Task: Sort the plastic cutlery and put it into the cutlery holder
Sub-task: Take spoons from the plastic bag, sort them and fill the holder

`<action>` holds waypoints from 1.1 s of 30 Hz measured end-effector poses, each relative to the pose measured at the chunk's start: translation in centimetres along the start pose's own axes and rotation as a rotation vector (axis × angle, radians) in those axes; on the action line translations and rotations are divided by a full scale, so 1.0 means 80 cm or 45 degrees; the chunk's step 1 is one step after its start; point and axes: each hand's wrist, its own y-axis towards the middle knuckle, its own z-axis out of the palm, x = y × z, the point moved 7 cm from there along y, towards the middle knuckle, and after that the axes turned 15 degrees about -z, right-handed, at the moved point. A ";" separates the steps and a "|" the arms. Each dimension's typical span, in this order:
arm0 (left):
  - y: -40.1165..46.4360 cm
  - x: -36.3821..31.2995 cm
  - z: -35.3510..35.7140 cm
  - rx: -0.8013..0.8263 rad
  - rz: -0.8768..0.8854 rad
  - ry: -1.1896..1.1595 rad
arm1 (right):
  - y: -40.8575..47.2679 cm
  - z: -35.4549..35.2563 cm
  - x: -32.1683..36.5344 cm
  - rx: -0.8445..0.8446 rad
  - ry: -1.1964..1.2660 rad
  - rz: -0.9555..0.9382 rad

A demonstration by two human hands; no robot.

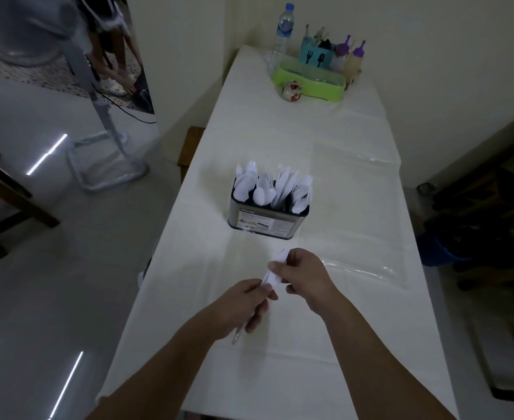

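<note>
Held between both hands, just above the white tablecloth (310, 328): a small bunch of white plastic cutlery (272, 275), how many pieces and of which kind too blurred to tell. Left hand (243, 310) curled round the handle end, fingers wrapped, a sliver of handle poking out below the fist toward the body. Right hand (302, 275) pinching the upper end, thumb and fingers closed over the heads — both grips firm on the same bunch, neither hand free. Light stuff, by the look of it, thin and a little springy; likely slick too, so apt to fan out or slide past one another if squeezed loosely. Best taken low on the handles, where the pieces lie flat together, and guided from the head end rather than clamped there — tines and thin blades probably bend or snap under a hard pinch. Straight ahead of the grip, well apart from it, the metal cutlery holder (267, 218), upright and already crowded with white spoons, knives and forks in its compartments; little room left, so a careful, heads-up drop probably needed. Farther beyond, at the table's far end, a green tray (310, 86) with a water bottle (283, 31) and purple-capped sauce bottles (348, 56) beside it.
</note>
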 end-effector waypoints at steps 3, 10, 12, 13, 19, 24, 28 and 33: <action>-0.002 -0.005 0.004 -0.012 0.033 0.019 | 0.000 -0.004 0.004 0.041 -0.045 0.010; 0.002 -0.017 0.002 -0.102 0.095 0.127 | 0.010 -0.019 0.037 0.249 -0.230 -0.078; 0.002 -0.024 0.003 -0.108 0.117 0.123 | 0.016 -0.022 0.048 0.251 -0.229 -0.114; 0.002 -0.029 0.002 -0.120 0.134 0.104 | 0.017 -0.023 0.055 0.241 -0.218 -0.130; -0.004 -0.067 -0.012 -0.319 0.307 0.079 | 0.031 -0.035 0.100 0.118 -0.290 -0.275; -0.008 -0.091 -0.032 -0.603 0.453 0.221 | 0.043 -0.074 0.162 -0.101 -0.298 -0.415; -0.014 -0.115 -0.044 -0.976 0.616 0.544 | 0.050 -0.114 0.218 -0.303 -0.334 -0.576; 0.002 -0.144 -0.030 -1.187 0.777 1.162 | 0.068 -0.139 0.237 -0.507 -0.555 -0.685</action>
